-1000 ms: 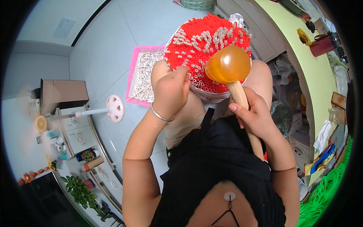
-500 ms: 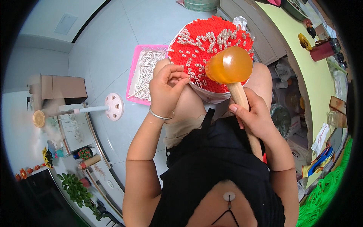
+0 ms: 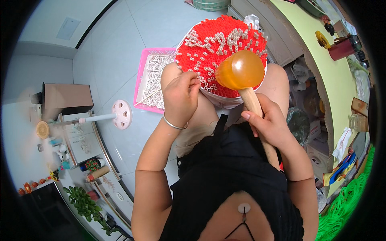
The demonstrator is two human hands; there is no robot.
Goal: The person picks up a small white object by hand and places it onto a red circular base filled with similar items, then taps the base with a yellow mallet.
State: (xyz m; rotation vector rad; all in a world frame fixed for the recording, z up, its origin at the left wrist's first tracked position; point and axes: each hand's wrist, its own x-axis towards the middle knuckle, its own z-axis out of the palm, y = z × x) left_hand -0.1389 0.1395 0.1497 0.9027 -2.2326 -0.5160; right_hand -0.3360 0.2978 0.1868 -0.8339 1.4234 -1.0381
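A round bucket packed with upright red tubes [image 3: 237, 38] rests between my knees; many of the tubes hold white plugs. My left hand [image 3: 181, 94] pinches a small white piece at the near left edge of the red tubes. My right hand [image 3: 271, 122] grips the wooden handle of a mallet [image 3: 241, 70], whose orange rubber head hovers over the near side of the tubes. I wear a silver bangle on the left wrist.
A pink tray [image 3: 141, 76] of white stick pieces lies on the grey tiled floor to my left. A white fan base with pole [image 3: 120, 114] stands further left. Cabinets, a brown box and plants line the left wall; a green-topped counter with clutter runs along the right.
My left hand has shifted slightly along the near edge of the red tubes. The mallet stays raised in about the same place.
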